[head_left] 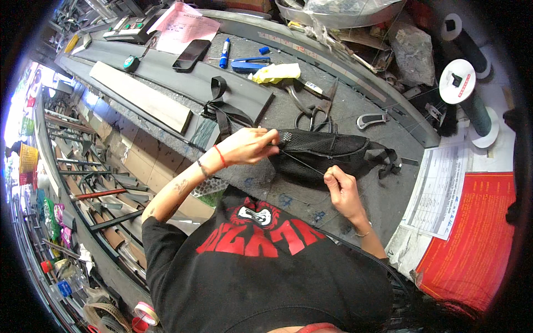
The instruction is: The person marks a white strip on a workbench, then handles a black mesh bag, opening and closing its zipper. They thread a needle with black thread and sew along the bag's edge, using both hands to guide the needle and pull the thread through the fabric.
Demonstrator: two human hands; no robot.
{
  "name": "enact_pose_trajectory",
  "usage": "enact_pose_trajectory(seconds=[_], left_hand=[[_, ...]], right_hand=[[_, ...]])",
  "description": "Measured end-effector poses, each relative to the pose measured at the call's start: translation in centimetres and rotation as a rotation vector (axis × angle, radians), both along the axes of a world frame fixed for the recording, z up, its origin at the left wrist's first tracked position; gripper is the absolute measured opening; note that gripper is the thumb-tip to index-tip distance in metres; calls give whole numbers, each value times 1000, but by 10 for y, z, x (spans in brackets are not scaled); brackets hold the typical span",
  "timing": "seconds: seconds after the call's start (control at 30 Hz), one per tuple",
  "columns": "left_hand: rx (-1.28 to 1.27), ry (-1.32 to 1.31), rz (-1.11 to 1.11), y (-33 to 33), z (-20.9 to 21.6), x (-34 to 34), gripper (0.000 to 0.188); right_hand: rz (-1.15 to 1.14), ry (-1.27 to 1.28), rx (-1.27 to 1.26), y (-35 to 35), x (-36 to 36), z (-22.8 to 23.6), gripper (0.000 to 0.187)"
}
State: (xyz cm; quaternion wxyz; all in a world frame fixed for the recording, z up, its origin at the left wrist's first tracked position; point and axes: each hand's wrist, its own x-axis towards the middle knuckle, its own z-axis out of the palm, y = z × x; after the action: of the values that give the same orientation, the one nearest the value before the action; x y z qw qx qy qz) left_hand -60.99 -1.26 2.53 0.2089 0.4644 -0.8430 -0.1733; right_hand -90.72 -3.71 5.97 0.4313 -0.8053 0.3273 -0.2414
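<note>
A black mesh-fronted waist bag lies on the dark worktable in front of me. A thin black cord runs taut, slanting across the bag between my hands. My left hand is closed in a pinch at the bag's left end, on the cord's upper end; the fingertips partly hide the grip. My right hand is closed round the cord's other end, just below the bag's lower edge. Beyond the bag lie black-handled scissors, close to its top edge. The bag's strap end rests to the right.
A pale board, grey strips, a phone, tape measure, blue marker, blue stapler and yellow cloth lie farther back. Spools stand at right, beside a red sheet. Racked strips fill the left.
</note>
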Motion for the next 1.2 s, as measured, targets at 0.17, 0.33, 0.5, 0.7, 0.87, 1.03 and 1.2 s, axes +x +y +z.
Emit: enact_pose_trajectory(seconds=[0.17,0.33,0.5,0.7,0.87,1.03,1.2], left_hand=[[32,-65,192,23,20,0,23],[589,626,264,39,19,-20,28],[464,1116,296,37,0,-49,26],[296,996,268,40,-14,-67,22],[294,815,360,43,-11,-65,15],[100,801,347,40,-8,-63,15],[51,709,363,45,-6,-59,15]], right_hand=[[-65,156,-255,6,20,8,17],[109,492,-448,13,34,8,18],[126,512,-334,15,44,8,15],[359,397,-380,-1,54,23,13],[345,444,-628,-20,67,39,11],[366,404,-670,-33,72,54,11],[486,81,-83,-59,92,37,14]])
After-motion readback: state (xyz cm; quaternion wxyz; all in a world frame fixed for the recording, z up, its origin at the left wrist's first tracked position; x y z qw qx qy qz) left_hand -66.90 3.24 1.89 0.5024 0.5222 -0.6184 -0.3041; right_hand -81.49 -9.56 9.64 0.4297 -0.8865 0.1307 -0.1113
